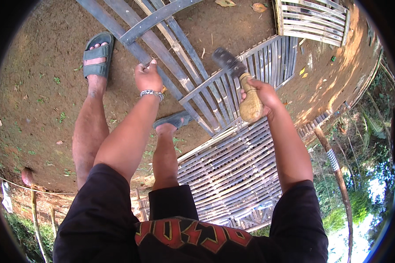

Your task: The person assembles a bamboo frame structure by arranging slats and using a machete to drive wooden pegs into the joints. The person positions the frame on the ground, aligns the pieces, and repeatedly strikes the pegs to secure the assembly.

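Note:
My left hand (148, 79) is closed in a pinch at the edge of a long grey bamboo slat (138, 53). A tiny thin thing, perhaps a nail, shows at its fingertips, too small to make out. The slat belongs to a bamboo frame (193, 94) of lengthwise strips with a curved crosspiece (156, 22) lying over them. To the right, my right hand (264, 97) grips the bulbous wooden handle of a chopping knife (251, 103). Its short dark metal head is raised over the frame, pointing to the upper left, and looks blurred.
My sandalled feet (98, 57) stand on brown earth on either side of my left forearm. A slatted bamboo panel (232, 171) lies at the lower middle, another bamboo piece (314, 19) at the far right. A wooden pole (338, 171) and greenery stand along the right edge.

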